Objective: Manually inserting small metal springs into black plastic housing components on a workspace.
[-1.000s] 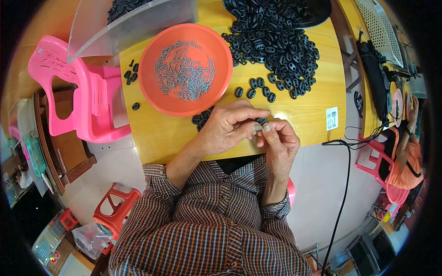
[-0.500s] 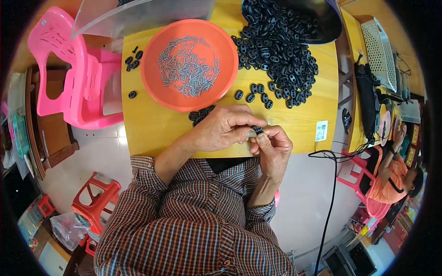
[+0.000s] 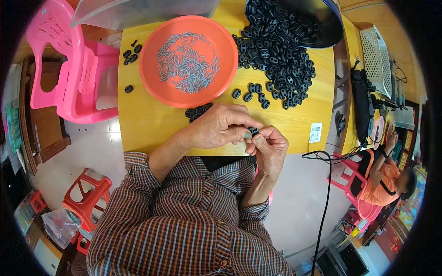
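Note:
Between my two hands, just above the table's near edge, is a small black oval piece (image 3: 252, 131) with two holes, partly hidden by my fingers. My left hand (image 3: 223, 123) is closed on it with thumb and forefinger, and my right hand (image 3: 270, 145) pinches it from the other side. Several like pieces form a dark cluster (image 3: 198, 112) beside my left hand. Beyond that hand stands an orange-red bowl (image 3: 149, 85) holding many small grey screws (image 3: 189, 64). A large heap of black oval pieces (image 3: 287, 69) lies at the far right, with several strays (image 3: 252, 94) in front.
The heap spills from a dark container (image 3: 332, 34) on the yellow table (image 3: 294, 131). A clear plastic box (image 3: 138, 14) stands at the far left. A pink chair (image 3: 71, 69) and red stool (image 3: 85, 202) are to the left. A black cable (image 3: 328, 198) hangs at right; a person in orange (image 3: 384, 186) sits beyond.
The whole view has shifted slightly, moving the table a little left in the picture. Both hands keep nearly the same grip on the black oval piece.

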The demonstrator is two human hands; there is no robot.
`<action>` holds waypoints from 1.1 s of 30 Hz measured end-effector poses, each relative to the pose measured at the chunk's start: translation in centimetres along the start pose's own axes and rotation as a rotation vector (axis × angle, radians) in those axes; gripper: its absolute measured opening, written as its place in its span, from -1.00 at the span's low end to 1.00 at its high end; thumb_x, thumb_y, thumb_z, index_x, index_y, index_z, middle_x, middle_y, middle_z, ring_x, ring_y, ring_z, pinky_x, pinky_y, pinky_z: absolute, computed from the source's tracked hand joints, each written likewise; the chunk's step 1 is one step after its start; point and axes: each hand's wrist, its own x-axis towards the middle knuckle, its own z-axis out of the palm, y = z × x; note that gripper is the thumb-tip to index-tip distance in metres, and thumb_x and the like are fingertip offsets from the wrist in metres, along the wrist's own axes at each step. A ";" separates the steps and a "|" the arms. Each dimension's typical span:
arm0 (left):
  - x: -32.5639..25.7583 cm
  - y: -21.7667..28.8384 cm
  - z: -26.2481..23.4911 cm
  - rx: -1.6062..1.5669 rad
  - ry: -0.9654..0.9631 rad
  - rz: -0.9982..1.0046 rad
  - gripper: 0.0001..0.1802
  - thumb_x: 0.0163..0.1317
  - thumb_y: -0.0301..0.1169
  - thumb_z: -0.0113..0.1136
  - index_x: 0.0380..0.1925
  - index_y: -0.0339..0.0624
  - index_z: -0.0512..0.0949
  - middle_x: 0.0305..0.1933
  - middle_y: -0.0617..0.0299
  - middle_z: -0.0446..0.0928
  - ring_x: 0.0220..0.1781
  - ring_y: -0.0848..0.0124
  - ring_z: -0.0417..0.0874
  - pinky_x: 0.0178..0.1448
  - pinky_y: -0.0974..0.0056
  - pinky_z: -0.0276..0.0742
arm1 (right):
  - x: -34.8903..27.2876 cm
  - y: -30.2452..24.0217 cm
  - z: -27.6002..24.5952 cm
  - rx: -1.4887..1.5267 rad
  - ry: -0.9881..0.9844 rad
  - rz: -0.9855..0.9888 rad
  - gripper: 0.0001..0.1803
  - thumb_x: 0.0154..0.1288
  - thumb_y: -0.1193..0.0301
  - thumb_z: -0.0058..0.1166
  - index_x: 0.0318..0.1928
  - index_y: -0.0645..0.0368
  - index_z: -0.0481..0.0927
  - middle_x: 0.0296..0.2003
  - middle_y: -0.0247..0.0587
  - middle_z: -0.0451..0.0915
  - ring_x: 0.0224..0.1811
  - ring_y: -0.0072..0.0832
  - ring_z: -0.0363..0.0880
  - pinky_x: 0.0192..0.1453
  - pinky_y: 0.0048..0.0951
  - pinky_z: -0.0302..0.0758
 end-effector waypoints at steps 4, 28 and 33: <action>0.1 0.1 0.1 -0.023 -0.013 -0.002 -0.68 0.12 -0.69 0.04 -0.10 -0.33 0.57 -0.36 0.21 0.47 -0.46 0.50 0.61 -0.38 0.43 0.58 | 0.0 0.1 -0.3 0.029 -0.028 0.004 -0.87 0.20 0.50 0.20 -0.37 0.30 0.52 -0.53 -0.17 0.61 -0.62 -0.60 0.56 -0.60 -0.71 0.43; 0.1 -1.3 1.4 0.089 0.146 0.103 -0.70 0.13 -0.64 0.16 -0.10 -0.26 0.58 -0.42 0.29 0.50 -0.49 0.58 0.57 -0.37 0.47 0.52 | -0.2 0.5 1.2 0.062 0.091 -0.126 -0.90 0.28 0.50 0.11 -0.32 0.30 0.52 -0.50 -0.19 0.62 -0.53 -0.56 0.57 -0.44 -0.63 0.49; 0.2 -1.2 1.1 0.256 0.176 0.227 -0.68 0.10 -0.64 0.17 -0.09 -0.26 0.58 -0.42 0.26 0.51 -0.42 0.52 0.57 -0.33 0.43 0.50 | -0.5 0.4 1.5 -0.015 0.117 -0.140 -0.91 0.31 0.51 0.07 -0.27 0.31 0.53 -0.48 -0.17 0.63 -0.52 -0.56 0.56 -0.40 -0.62 0.49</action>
